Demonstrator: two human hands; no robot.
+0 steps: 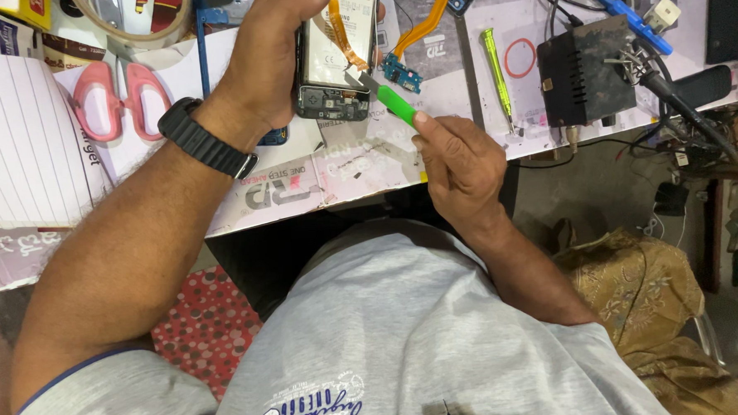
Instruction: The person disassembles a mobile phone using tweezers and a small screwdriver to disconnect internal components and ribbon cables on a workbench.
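My left hand (267, 58) grips an opened phone (335, 55) from its left side, holding it above the workbench with its inner parts and an orange flex cable (343, 30) showing. My right hand (458, 166) pinches a green-handled pry tool (396, 105), whose metal blade touches the lower right corner of the phone. A black watch (204, 140) sits on my left wrist. A small blue circuit board (401, 72) with a second orange flex cable lies on the bench just right of the phone.
Pink-handled scissors (115, 98) lie at the left beside white lined paper (18, 140). A yellow-green screwdriver (496, 69), a red ring (520, 57) and a black box unit (583, 69) with cables stand to the right. A tape roll (133, 19) sits at the far left.
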